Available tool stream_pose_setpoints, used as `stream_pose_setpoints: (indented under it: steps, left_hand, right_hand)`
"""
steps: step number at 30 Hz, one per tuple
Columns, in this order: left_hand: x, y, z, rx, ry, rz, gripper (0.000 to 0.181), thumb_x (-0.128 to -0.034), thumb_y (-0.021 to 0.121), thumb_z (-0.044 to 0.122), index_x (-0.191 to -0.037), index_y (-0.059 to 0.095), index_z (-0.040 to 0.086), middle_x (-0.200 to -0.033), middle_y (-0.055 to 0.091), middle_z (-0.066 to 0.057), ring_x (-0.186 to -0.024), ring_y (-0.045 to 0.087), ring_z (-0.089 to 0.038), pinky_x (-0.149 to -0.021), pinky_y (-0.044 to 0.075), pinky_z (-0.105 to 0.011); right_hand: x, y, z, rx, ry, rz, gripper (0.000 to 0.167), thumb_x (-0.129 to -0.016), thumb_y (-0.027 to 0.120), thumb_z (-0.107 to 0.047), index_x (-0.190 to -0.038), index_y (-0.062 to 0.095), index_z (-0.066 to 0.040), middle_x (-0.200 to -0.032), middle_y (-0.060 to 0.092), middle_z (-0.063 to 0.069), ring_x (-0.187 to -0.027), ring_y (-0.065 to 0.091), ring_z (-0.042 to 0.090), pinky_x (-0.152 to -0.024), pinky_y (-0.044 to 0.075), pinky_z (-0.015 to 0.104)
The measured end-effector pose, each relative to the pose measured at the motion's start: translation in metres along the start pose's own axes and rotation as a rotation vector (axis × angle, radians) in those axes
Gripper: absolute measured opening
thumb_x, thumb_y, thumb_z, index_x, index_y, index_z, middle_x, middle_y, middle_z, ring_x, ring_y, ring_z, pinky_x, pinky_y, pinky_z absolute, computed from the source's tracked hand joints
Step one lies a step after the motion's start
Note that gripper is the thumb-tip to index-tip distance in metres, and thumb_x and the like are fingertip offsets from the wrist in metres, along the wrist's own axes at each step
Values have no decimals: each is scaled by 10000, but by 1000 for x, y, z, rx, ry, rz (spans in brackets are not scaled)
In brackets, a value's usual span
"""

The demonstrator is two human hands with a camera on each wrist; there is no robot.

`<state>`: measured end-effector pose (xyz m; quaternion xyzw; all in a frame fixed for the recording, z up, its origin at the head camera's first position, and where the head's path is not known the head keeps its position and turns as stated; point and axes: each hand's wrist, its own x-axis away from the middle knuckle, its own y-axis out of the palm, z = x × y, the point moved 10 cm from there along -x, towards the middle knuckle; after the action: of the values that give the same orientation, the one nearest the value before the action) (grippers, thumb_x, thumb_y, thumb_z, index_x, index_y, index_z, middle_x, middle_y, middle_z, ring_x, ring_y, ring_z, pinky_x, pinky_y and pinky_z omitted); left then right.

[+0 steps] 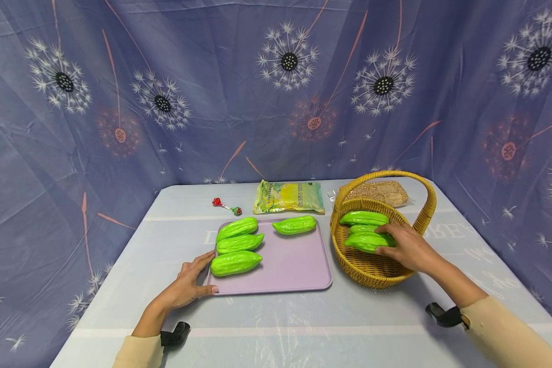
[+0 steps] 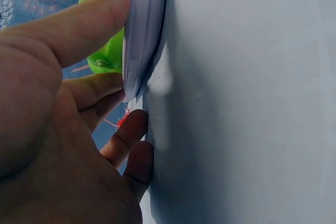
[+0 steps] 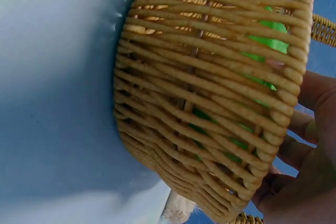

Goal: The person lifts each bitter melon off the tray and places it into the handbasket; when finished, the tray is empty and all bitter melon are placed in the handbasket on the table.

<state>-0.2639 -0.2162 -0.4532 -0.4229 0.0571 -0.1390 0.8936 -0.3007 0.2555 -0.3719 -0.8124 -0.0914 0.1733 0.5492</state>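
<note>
Glossy green, the gourd (image 1: 363,242) beneath the right hand (image 1: 409,248) looks light, stiff and slightly slippery; I'd grip its middle. It lies in the basket (image 1: 372,280), its near-wrist end pinched between thumb and fingers. I see the left hand (image 1: 186,286) spread, touching the adjacent tray (image 1: 294,260).

We look onto a curtained-off tabletop set, the building itself hidden. Dandelion-print fabric (image 1: 239,112) rises beyond the left hand (image 1: 187,286) and right hand (image 1: 408,248), enclosing the pale table (image 1: 276,324) under them; black wrist gear (image 1: 179,335) behind each hand suggests recording.
</note>
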Motion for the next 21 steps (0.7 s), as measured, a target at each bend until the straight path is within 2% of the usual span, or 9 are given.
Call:
stream_pose_setpoints:
  steps: [9, 16, 21]
  left_hand:
    - [1, -1, 1, 6, 8, 2, 864, -755, 762, 380, -1458, 350, 90, -1526, 309, -88, -1072, 325, -245, -853, 286, -367]
    - [1, -1, 0, 7, 1, -6, 866, -760, 758, 380, -1464, 340, 100, -1528, 299, -90, -1078, 320, -250, -844, 279, -364]
    - [0, 0, 0, 6, 1, -7, 867, -757, 759, 386, -1464, 343, 104, -1528, 305, -85, -1076, 322, -243, -860, 290, -374]
  right_hand:
    - [-3, 3, 6, 23, -8, -22, 420, -801, 741, -249, -1135, 611, -31, -1172, 613, 220, -1089, 541, 434, -884, 412, 567]
    - [-3, 7, 13, 11, 18, -64, 428, -792, 746, -253, -1135, 627, -27, -1224, 558, 244, -1184, 459, 476, -948, 353, 608]
    - [-4, 9, 12, 29, -13, -85, 413, -781, 753, -246, -1108, 642, -20, -1125, 598, 185, -1057, 550, 398, -880, 409, 559]
